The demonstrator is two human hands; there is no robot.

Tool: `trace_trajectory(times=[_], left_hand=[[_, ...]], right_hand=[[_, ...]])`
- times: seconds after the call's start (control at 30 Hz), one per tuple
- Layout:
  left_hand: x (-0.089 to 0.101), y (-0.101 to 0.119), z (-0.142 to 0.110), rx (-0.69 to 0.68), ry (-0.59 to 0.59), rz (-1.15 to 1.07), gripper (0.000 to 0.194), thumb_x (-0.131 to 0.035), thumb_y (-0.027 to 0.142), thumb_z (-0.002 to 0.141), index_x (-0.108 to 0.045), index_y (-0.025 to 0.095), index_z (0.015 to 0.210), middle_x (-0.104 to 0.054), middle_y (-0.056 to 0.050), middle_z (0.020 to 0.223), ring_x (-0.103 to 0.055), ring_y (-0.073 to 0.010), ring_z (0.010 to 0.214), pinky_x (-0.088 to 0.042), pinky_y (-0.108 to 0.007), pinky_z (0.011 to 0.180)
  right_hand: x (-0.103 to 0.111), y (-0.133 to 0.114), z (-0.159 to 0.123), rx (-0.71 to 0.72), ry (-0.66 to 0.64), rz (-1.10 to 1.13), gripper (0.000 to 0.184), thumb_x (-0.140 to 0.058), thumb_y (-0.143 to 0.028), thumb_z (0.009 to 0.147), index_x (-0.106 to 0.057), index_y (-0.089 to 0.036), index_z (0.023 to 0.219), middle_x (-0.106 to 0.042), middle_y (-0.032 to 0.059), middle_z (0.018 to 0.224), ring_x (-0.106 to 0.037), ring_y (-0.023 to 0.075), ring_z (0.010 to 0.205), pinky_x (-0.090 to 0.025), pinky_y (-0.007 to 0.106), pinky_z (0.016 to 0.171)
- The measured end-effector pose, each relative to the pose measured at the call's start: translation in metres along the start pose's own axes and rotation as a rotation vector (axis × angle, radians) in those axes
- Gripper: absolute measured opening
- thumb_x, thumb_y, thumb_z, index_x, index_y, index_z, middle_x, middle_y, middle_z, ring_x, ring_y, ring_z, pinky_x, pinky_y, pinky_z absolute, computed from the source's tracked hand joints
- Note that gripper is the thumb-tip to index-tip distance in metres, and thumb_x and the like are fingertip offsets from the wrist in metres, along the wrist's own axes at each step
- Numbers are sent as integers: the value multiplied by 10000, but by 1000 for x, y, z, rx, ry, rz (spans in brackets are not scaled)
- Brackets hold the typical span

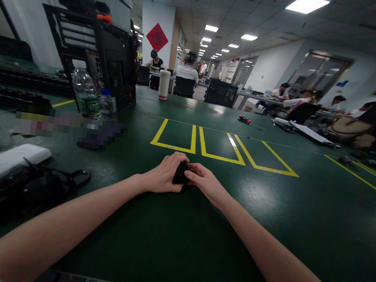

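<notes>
Between my two hands is a small black object [180, 174], mostly covered by fingers, so its kind does not show. My left hand [163, 175] wraps around its left side, thumb below and fingers over the top. From the right, my right hand [205, 182] pinches the object's edge between thumb and fingers. Both hands are just above or resting on the green table [172, 247], on the near side of yellow tape outlines [220, 158]; whether they touch the surface I cannot tell.
On the left stand a water bottle [87, 90], a smaller blue-capped bottle [107, 106] and a black computer frame [115, 62]. White boxes [11, 166] and a black strapped item [36, 186] lie nearer. Farther off are a white cup [163, 84] and a red-handled screwdriver [245, 119]. Several people sit beyond.
</notes>
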State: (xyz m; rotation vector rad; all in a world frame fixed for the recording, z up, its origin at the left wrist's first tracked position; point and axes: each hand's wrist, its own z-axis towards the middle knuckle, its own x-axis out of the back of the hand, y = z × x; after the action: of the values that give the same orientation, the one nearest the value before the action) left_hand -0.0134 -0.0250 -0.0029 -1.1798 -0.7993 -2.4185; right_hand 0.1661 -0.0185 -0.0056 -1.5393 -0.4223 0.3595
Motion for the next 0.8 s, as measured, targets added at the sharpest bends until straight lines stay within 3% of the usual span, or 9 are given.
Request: trace_trajectory(times=[0.13, 0.37, 0.53, 0.67, 0.8], left_hand=[[-1, -1, 0, 5, 7, 3, 582, -604, 223, 637, -290, 191, 1125, -392, -94, 1103, -411, -254, 1029, -359, -408, 865], [0, 1, 1, 3, -5, 12, 587, -601, 217, 645, -279, 184, 1134, -387, -103, 1104, -408, -254, 1032, -357, -403, 863], [1, 1, 0, 5, -9, 1, 594, -609, 217, 645, -275, 190, 1135, -385, -101, 1105, -414, -254, 1025, -356, -402, 866], [2, 1, 0, 14, -13, -8, 574, -606, 212, 649, -285, 199, 1125, -390, -94, 1100, -414, -256, 1026, -356, -407, 865], [1, 2, 1, 22, -12, -5, 578, -608, 217, 647, -287, 201, 1127, -392, -95, 1105, -423, -255, 1011, -366, -408, 847]], right_hand=[[2, -3, -2, 58, -77, 34, 388, -704, -198, 611, -475, -225, 922, -545, 1, 910, -527, 157, 890, -416, 341, 815], [-4, -3, -3, 25, 20, 37, 241, -575, -366, 737, -492, -225, 913, -560, 10, 852, -534, 155, 827, -437, 313, 715], [-1, -3, -1, -30, 2, 32, 288, -615, -316, 709, -504, -200, 949, -550, 43, 928, -530, 173, 880, -437, 344, 764], [2, -3, -2, 35, -79, 43, 380, -691, -211, 630, -474, -225, 942, -550, 4, 895, -533, 164, 887, -426, 353, 813], [0, -2, -3, 33, -43, 43, 274, -617, -325, 708, -475, -232, 923, -559, 1, 862, -540, 160, 852, -440, 337, 756]])
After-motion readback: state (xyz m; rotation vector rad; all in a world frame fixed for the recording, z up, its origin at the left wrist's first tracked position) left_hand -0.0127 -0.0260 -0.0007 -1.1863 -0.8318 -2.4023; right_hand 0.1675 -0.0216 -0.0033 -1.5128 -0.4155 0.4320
